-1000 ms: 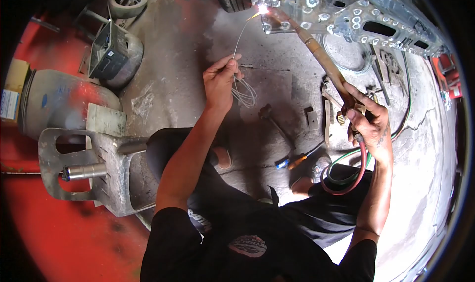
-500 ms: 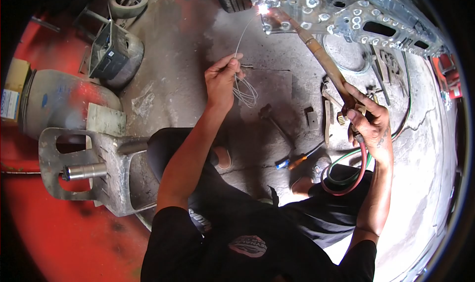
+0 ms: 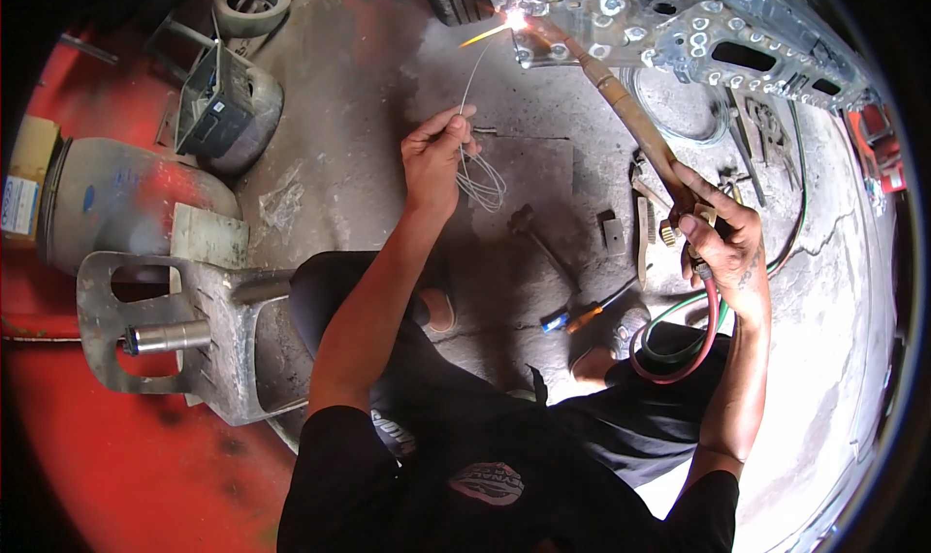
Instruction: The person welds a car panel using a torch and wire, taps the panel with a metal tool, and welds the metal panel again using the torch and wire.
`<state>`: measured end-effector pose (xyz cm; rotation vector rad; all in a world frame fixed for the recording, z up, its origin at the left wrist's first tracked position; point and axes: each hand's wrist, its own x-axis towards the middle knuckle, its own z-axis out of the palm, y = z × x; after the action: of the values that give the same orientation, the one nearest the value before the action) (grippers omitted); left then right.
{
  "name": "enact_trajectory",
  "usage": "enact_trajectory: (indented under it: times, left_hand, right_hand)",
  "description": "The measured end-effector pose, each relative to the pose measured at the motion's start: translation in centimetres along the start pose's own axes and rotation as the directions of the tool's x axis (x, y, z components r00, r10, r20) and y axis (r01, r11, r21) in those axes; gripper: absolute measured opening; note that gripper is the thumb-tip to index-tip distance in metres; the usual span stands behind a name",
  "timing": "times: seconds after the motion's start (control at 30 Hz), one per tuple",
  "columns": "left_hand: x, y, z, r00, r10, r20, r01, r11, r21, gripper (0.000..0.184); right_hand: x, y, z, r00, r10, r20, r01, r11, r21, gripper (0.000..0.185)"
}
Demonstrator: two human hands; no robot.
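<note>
Between the pinched fingers of my left hand (image 3: 433, 160) is a thin filler wire (image 3: 472, 76); its loose coil (image 3: 482, 187) hangs beside the palm. The wire's far end runs up to a bright glow (image 3: 516, 18) at the edge of a bare metal car panel (image 3: 669, 30). My right hand (image 3: 725, 238) is wrapped round the handle of a gas welding torch (image 3: 621, 97), whose long brownish tube reaches up to the same glow. A red hose (image 3: 713, 330) and a green hose (image 3: 676, 313) trail from the torch's back end. The glare hides the exact contact point.
A hammer (image 3: 545, 248) and screwdrivers (image 3: 585, 317) lie on the concrete floor before my feet. More wire is coiled (image 3: 718, 126) under the panel. At left stand a plastic chair (image 3: 223, 301), a gas cylinder (image 3: 126, 204), a black crate (image 3: 213, 97) and a tire (image 3: 250, 8).
A yellow-orange spark streak now shoots leftward from the glow. Both hands, the wire and the torch stay practically where they were.
</note>
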<state>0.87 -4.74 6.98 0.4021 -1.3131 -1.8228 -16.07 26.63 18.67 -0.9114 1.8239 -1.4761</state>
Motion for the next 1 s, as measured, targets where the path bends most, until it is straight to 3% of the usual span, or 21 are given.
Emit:
enact_trajectory:
  times: [1.0]
  left_hand:
    - [0.05, 0.09, 0.20, 1.000, -0.002, -0.003, 0.002, 1.000, -0.004, 0.023]
  right_hand:
    - [0.00, 0.14, 0.01, 1.000, -0.001, 0.003, 0.001, 1.000, -0.003, 0.050]
